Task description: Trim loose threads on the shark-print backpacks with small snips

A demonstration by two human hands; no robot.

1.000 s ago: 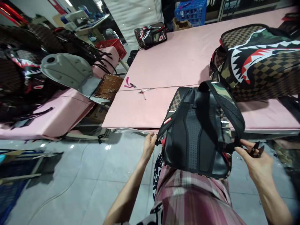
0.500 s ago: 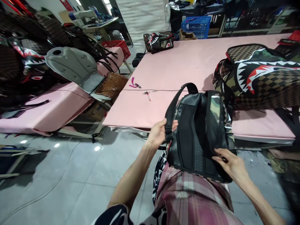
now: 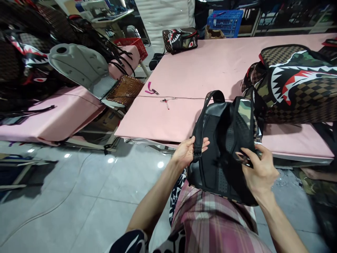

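Before the near edge of the pink table [image 3: 150, 121], the right hand [image 3: 260, 172] is gripping a dark tool [image 3: 245, 160], having risen along the backpack [image 3: 210, 167] toward the right strap [image 3: 243, 114], apparently bringing both straps under handling; the left hand [image 3: 187, 153] is loosely cradling the left strap [image 3: 199, 131]. The backpack is standing against the plaid garment [image 3: 207, 214], its top showing past that edge. Beyond, the table's middle is offering open room, a large bag [image 3: 302, 88] bounding its right.
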